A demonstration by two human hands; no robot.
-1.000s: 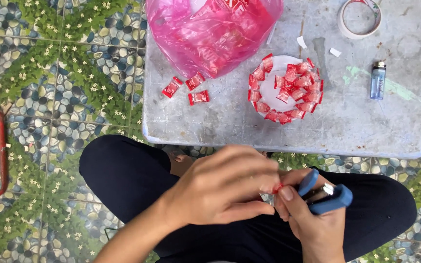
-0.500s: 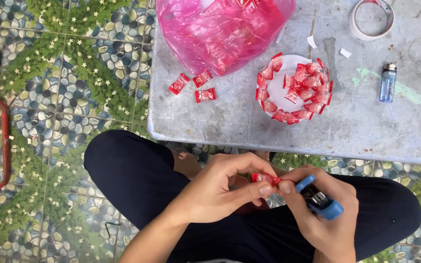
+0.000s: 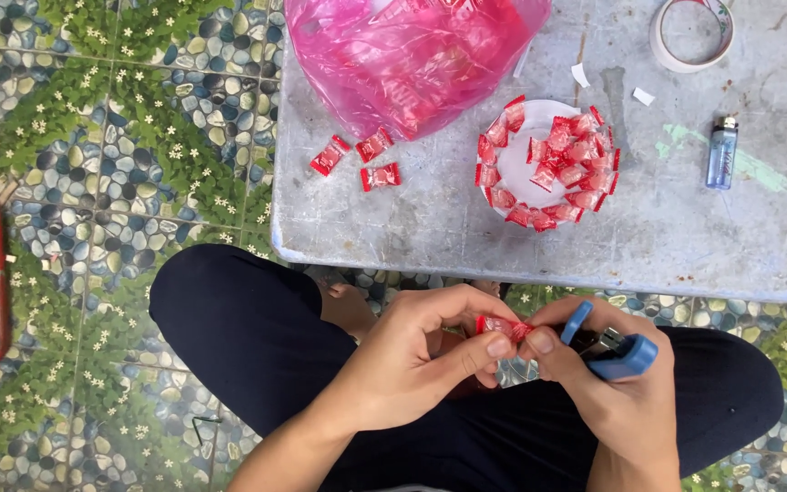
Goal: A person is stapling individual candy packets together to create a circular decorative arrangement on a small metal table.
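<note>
Left hand and right hand together, both pinching red wrapped candy; long axis crosswise between thumbs; blue stapler in right palm, just right of candy

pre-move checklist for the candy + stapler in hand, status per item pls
1. Candy pinched by left hand fingertips: ok.
2. Right hand thumb on the candy's other end: ok.
3. Stapler held in the right hand: ok.
4. Candy seated between the stapler's arms: not ok, it sits beside the tip.
5. Stapler loaded: cannot tell.
6. Plate with its ring of candies on the table, apart from both hands: ok.
</note>
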